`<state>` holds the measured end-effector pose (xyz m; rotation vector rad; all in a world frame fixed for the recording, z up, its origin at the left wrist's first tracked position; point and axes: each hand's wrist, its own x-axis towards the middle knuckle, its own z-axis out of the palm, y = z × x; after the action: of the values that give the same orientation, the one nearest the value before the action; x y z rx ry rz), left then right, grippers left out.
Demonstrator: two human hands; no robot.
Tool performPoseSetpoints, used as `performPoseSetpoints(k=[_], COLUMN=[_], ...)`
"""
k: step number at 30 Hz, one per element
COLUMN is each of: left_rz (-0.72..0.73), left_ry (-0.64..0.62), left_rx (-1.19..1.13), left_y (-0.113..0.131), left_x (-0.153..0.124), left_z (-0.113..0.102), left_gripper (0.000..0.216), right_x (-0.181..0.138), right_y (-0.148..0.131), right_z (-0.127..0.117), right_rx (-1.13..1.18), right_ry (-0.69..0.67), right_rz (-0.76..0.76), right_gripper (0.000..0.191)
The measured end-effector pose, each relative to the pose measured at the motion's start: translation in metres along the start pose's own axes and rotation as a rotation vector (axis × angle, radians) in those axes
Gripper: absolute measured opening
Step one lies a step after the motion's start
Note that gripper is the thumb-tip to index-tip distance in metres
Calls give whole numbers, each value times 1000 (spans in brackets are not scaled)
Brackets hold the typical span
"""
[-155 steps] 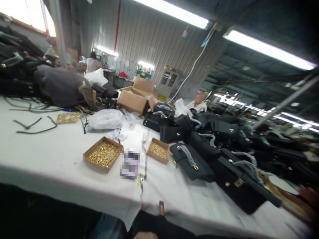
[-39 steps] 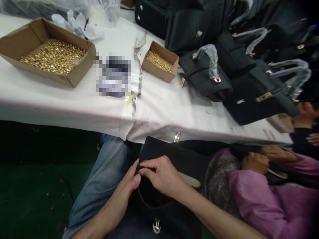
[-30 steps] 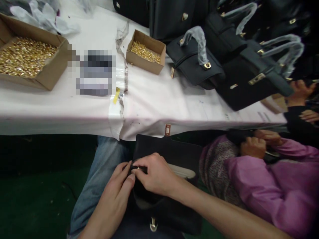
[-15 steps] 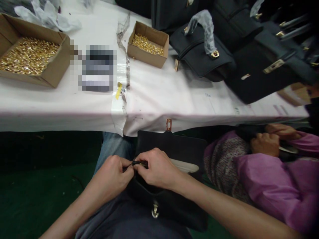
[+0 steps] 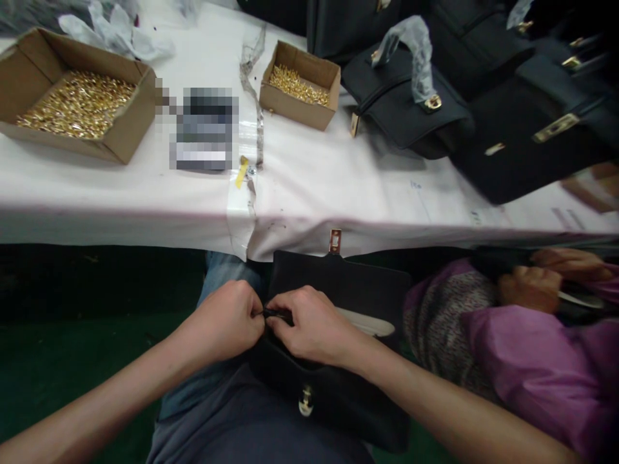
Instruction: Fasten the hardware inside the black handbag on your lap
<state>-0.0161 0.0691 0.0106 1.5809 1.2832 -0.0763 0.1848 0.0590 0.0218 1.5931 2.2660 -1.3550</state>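
A black handbag (image 5: 353, 403) lies across my lap. Its flap (image 5: 367, 280) is folded back toward the table, with a metal lock plate (image 5: 335, 240) at the tip. On the bag's front is a gold-coloured clasp (image 5: 305, 401). At the bag's left upper end, my right hand (image 5: 312, 325) pinches a dark edge of it between thumb and fingers. My left hand (image 5: 235, 322) is closed right beside it, knuckles up, against the same corner. What its fingers grip is hidden.
On the white-covered table (image 5: 309, 187) stand a large cardboard box (image 5: 138, 113) and a smaller cardboard box (image 5: 300, 109), both holding small gold-coloured fittings. Black handbags (image 5: 401, 122) crowd the right. A co-worker in a purple sleeve (image 5: 527, 361) sits close on my right.
My left hand has rolled over, from thumb and finger showing in a pinch to knuckles up. My right hand keeps its grip. The whole view has shifted slightly.
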Motion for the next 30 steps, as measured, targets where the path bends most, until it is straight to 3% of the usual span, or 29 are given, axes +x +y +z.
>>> performPoseSetpoints(k=[8,21,30], left_rz=[17,44,49], left_ry=[53,127,159], left_rx=[4,-55,-109], left_y=[-1,-14,-19], left_x=[0,-3,-15], left_z=[4,21,35], left_gripper=[25,29,32], right_x=[-2,3,0], right_y=[10,11,6], right_z=[5,23,22], right_rx=[60,-39,-59], right_ry=[23,114,116], right_rz=[-18,19,28], right_gripper=[24,23,22])
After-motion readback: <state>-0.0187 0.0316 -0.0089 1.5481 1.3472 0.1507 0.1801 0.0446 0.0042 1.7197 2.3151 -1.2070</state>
